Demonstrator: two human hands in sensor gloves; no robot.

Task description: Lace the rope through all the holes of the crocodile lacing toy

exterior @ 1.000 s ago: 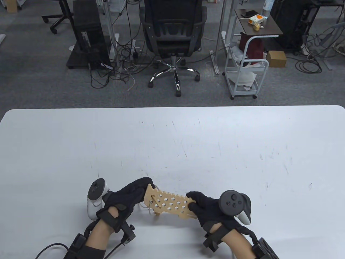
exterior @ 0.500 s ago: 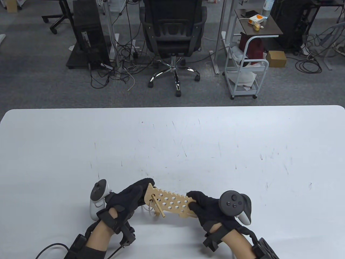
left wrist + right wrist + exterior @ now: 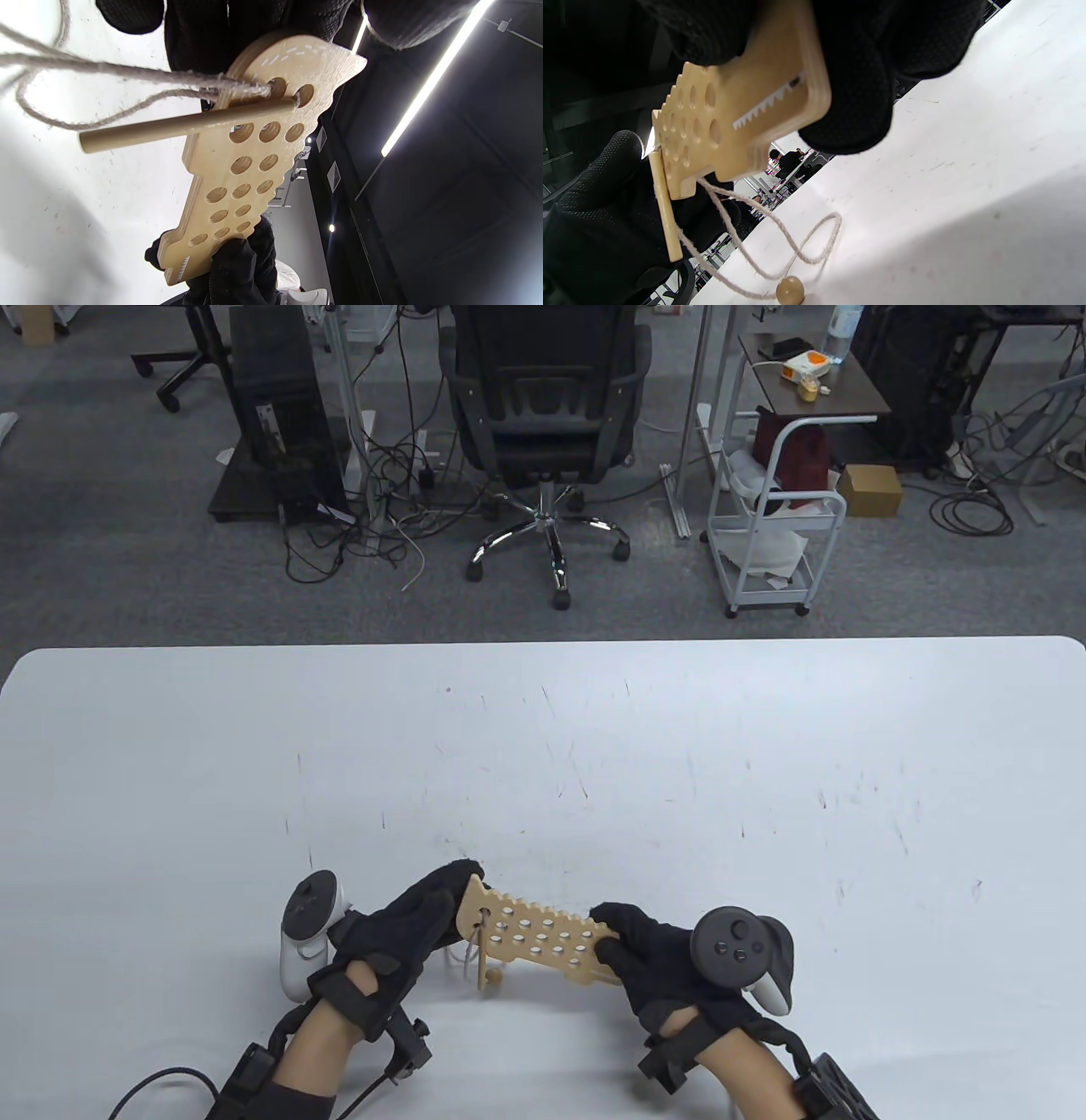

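Hands in black gloves hold a flat, pale wooden crocodile board low in the table view's centre: left hand grips its tail end, right hand pinches its toothed snout. Its wooden needle hangs from a hole, trailing grey rope to a wooden bead on the white table.

Smooth wooden crocodile (matt) — fuzzy twisted rope.
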